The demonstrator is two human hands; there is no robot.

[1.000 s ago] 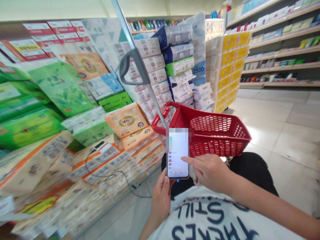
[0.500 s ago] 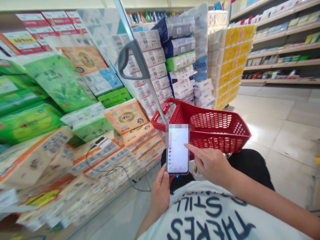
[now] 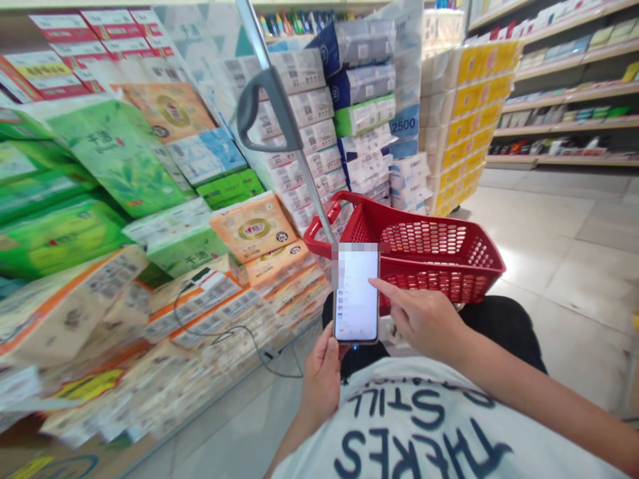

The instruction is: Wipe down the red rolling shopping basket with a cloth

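And here's the phone (image 3: 357, 299), this side of the red basket (image 3: 444, 267), long axis running toward the basket's left end. The left hand (image 3: 322, 372) is nearer, clasping its lower end! Right hand (image 3: 430, 322) lies basket-right of it, gripping nothing, index fingertip (image 3: 374, 283) at the phone's right edge (contact or hover? can't tell), other fingers curled.

Floor (image 3: 549, 219): pale glossy tiles, bright reflection (image 3: 516, 263). Upper right: tiered shelves (image 3: 574, 160), stocked. Far back: bottle shelf (image 3: 294, 38).
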